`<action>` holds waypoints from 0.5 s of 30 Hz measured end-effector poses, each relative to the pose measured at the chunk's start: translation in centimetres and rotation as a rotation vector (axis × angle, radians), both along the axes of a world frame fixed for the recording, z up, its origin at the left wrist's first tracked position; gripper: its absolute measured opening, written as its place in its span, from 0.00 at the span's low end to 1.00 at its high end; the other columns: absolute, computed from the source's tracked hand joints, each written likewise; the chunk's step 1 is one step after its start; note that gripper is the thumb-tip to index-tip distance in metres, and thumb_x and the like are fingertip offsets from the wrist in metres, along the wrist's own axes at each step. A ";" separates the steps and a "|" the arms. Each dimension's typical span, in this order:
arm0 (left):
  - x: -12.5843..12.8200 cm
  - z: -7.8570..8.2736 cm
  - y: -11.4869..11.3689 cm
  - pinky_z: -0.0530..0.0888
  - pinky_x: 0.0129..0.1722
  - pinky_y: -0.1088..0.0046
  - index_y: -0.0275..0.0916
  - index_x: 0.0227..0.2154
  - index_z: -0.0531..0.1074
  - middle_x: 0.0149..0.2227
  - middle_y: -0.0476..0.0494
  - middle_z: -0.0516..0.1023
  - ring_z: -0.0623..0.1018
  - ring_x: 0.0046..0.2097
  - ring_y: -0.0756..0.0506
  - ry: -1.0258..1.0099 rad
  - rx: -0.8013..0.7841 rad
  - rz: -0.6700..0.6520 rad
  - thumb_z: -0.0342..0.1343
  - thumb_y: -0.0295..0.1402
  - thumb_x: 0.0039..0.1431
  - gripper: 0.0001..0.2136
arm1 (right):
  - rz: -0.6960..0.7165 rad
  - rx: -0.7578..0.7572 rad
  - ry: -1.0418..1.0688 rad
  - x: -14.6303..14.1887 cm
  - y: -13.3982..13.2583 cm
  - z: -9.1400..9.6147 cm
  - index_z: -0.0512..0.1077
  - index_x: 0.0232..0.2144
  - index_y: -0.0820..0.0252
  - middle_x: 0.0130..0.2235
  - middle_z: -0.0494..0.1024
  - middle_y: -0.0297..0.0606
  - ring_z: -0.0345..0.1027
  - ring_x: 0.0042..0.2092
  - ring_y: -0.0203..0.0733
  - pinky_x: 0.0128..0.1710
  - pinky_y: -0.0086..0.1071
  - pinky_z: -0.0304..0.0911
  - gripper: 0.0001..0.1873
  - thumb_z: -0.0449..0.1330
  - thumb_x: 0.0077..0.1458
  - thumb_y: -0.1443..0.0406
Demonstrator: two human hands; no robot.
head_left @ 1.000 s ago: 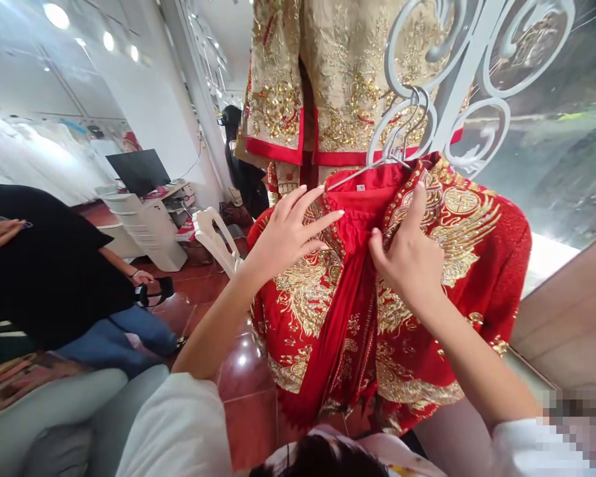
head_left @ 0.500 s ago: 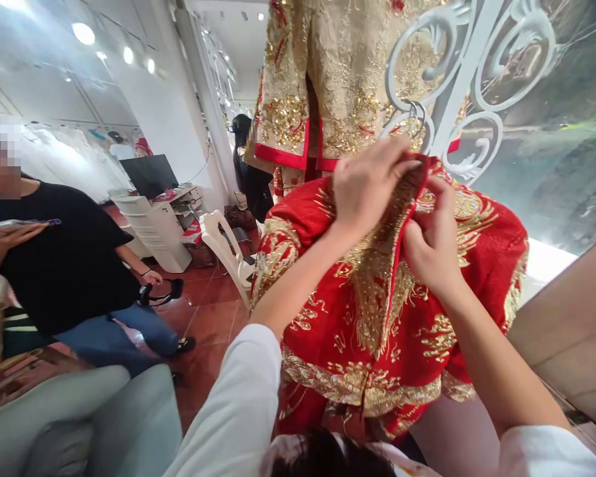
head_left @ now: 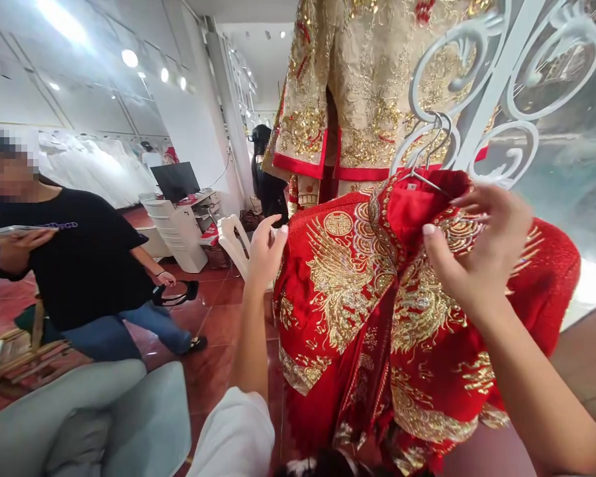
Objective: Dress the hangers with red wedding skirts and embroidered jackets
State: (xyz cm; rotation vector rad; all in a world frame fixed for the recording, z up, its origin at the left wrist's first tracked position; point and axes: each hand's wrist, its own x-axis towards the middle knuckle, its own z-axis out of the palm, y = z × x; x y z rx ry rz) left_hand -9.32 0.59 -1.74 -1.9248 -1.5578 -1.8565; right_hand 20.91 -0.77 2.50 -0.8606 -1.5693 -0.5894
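A red jacket [head_left: 322, 318] with gold embroidery hangs from a metal hanger [head_left: 430, 149], its front parted down the middle. Under it shows a red skirt-like garment [head_left: 308, 424]. My left hand [head_left: 265, 255] is at the jacket's left shoulder edge, thumb and fingers apart, holding nothing. Beside the collar [head_left: 451, 182] is my right hand [head_left: 491, 245]. Its fingertips are close to the collar edge, the thumb spread away over the embroidered front. Whether those fingertips touch the cloth is hard to see.
A beige embroidered garment [head_left: 362, 99] hangs behind, next to a white scrolled metal frame [head_left: 481, 93]. To the left stands a person in a black shirt [head_left: 84, 258] with a phone [head_left: 22, 230]. A grey armchair [head_left: 149, 411] is at lower left, a white chair [head_left: 233, 245] beyond.
My hands have let go of the jacket's front edges and moved apart, the left toward the shoulder. The jacket front has opened, and the collar and hanger now show.
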 end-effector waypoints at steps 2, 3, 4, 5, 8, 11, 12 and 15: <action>-1.6 -1.3 1.4 0.64 0.57 0.64 0.36 0.47 0.69 0.51 0.38 0.73 0.70 0.54 0.43 -0.039 -0.098 -0.118 0.43 0.47 0.62 0.22 | -0.006 -0.079 -0.221 -1.1 1.2 0.5 0.68 0.36 0.58 0.37 0.74 0.44 0.64 0.43 0.50 0.47 0.47 0.54 0.15 0.54 0.54 0.53; -2.1 -1.9 2.0 0.67 0.53 0.66 0.35 0.43 0.70 0.47 0.38 0.75 0.72 0.51 0.44 -0.052 -0.136 -0.171 0.42 0.48 0.61 0.22 | -0.006 -0.150 -0.299 -1.6 1.8 0.7 0.67 0.29 0.59 0.32 0.73 0.42 0.64 0.40 0.48 0.47 0.47 0.52 0.15 0.53 0.55 0.53; -2.3 -2.4 2.5 0.69 0.48 0.68 0.35 0.39 0.71 0.42 0.39 0.76 0.74 0.46 0.44 -0.058 -0.169 -0.202 0.42 0.49 0.61 0.22 | -0.002 -0.212 -0.340 -2.1 2.4 0.9 0.65 0.24 0.59 0.28 0.71 0.40 0.63 0.36 0.45 0.46 0.47 0.52 0.17 0.52 0.56 0.53; -2.3 -2.8 2.8 0.70 0.43 0.70 0.35 0.34 0.71 0.36 0.41 0.76 0.74 0.40 0.46 -0.063 -0.191 -0.203 0.42 0.50 0.61 0.22 | 0.014 -0.250 -0.343 -2.6 2.9 1.2 0.63 0.21 0.59 0.24 0.68 0.38 0.61 0.32 0.43 0.44 0.45 0.52 0.19 0.52 0.56 0.53; -2.3 -3.0 2.7 0.65 0.30 0.75 0.37 0.24 0.64 0.23 0.49 0.67 0.67 0.28 0.50 -0.097 -0.183 -0.113 0.43 0.49 0.60 0.20 | 0.084 -0.293 -0.233 -3.9 4.0 2.7 0.60 0.20 0.59 0.20 0.62 0.35 0.55 0.26 0.38 0.38 0.39 0.53 0.19 0.52 0.57 0.54; -2.2 -2.8 1.8 0.58 0.26 0.75 0.39 0.19 0.56 0.19 0.53 0.58 0.61 0.25 0.51 -0.090 -0.147 0.047 0.44 0.47 0.61 0.20 | 0.085 -0.288 -0.154 -4.9 4.7 4.1 0.61 0.21 0.58 0.21 0.62 0.35 0.54 0.26 0.38 0.36 0.37 0.52 0.17 0.52 0.57 0.56; -2.0 -3.1 1.5 0.57 0.26 0.75 0.39 0.19 0.55 0.19 0.53 0.57 0.60 0.25 0.51 -0.076 -0.141 0.094 0.44 0.46 0.61 0.20 | 0.061 -0.281 -0.158 -5.0 4.9 4.2 0.61 0.21 0.59 0.22 0.63 0.35 0.55 0.27 0.38 0.37 0.38 0.51 0.16 0.53 0.57 0.57; -1.1 -5.0 1.1 0.57 0.27 0.74 0.39 0.20 0.56 0.20 0.51 0.61 0.62 0.26 0.50 -0.049 -0.137 0.148 0.42 0.42 0.62 0.18 | -0.013 -0.245 -0.240 -4.9 5.0 3.4 0.63 0.21 0.59 0.25 0.67 0.37 0.59 0.32 0.42 0.42 0.40 0.50 0.14 0.54 0.56 0.60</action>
